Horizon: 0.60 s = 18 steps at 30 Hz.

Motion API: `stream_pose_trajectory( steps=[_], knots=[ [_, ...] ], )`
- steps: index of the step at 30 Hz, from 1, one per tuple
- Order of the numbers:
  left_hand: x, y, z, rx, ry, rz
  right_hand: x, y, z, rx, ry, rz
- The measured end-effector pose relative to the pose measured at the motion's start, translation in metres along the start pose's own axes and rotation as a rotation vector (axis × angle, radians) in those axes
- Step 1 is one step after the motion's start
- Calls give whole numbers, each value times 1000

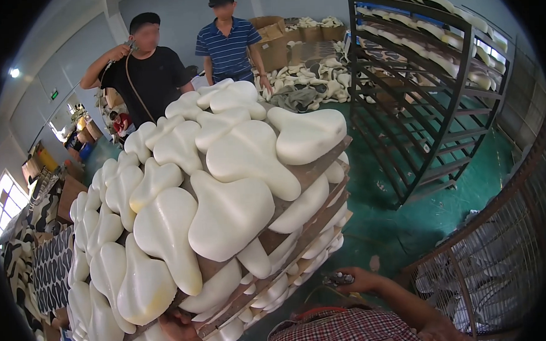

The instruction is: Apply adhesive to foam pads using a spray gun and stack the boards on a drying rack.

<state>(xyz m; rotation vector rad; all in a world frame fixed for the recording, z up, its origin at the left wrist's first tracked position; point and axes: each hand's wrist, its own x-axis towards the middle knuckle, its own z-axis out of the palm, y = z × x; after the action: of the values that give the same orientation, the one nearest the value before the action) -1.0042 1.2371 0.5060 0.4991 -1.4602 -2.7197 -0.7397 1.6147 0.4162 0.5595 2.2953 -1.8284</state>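
A tall stack of white foam bicycle saddle pads (232, 218) fills the middle of the view, laid in layers on brown boards (214, 280). My left hand (179, 330) is closed at the near edge of the stack, its fingers curled on a board's edge below a yellow-stained pad (145, 286); the fingertips are partly hidden. Off the stack's right side, my right hand (358, 281) is closed round a small metal spray gun (338, 279), apart from the pads. A thin hose shows near it.
Behind the stack stand two people; one in black (147, 78) raises a hose-fed tool, the other wears a striped shirt (228, 47). A dark metal rack (459, 101) with pads on top stands right. A wire cage (491, 277) lies near right. Cartons (272, 51) and piled pads are behind.
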Motion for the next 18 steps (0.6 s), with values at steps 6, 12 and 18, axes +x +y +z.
stream_pose_trajectory(
  steps=[6, 12, 18],
  knots=[
    [3, -2, -4, 30, -16, 18, 1, 4, 3, -35, -3, -58],
    [1, -2, -1, 39, 33, 31, 4, -3, 2, -41, -17, -76],
    [-4, -1, 3, 25, 38, 34, 6, -10, 2, -10, -52, 63]
  ],
)
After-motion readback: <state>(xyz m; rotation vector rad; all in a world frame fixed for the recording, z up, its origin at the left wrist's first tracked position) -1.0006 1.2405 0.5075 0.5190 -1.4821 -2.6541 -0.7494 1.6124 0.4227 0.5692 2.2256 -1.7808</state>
